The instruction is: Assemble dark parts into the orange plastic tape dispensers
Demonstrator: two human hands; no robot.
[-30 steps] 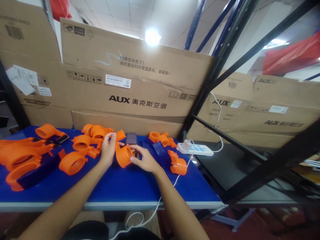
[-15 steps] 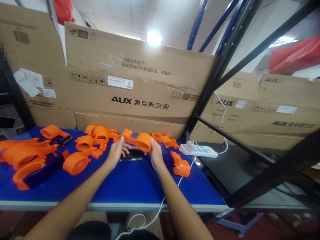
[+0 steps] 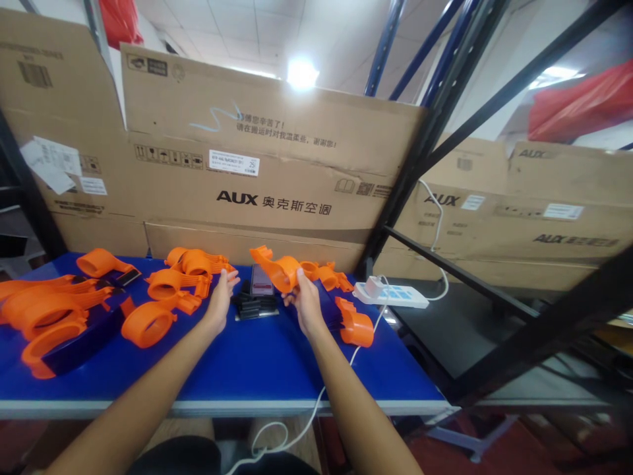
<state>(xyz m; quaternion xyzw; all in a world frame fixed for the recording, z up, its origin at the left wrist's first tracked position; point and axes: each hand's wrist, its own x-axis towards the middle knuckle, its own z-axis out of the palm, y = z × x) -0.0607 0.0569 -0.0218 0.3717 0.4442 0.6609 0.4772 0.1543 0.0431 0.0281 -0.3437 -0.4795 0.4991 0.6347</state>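
My right hand (image 3: pixel 306 300) grips an orange plastic tape dispenser (image 3: pixel 285 272) by its round ring. The dispenser is held up over the table, its narrow end pointing to the upper left. My left hand (image 3: pixel 221 300) is apart from it, fingers spread, beside a cluster of orange tape dispensers (image 3: pixel 165 284); I see nothing in it. Between my hands lies a small pile of black strips (image 3: pixel 256 305). A flat phone-like device (image 3: pixel 262 280) is just behind that pile.
More orange dispensers (image 3: pixel 44 307) are heaped on the left of the blue table (image 3: pixel 237 369). One dispenser (image 3: pixel 357 323) rests at the right, near a white power strip (image 3: pixel 390 292) with its cable (image 3: pixel 353 353). A large cardboard sheet (image 3: pixel 277 171) stands behind the table.
The dispenser was between both hands and has moved up and right. My left hand has let go and drawn back left, so the black strips are now uncovered.
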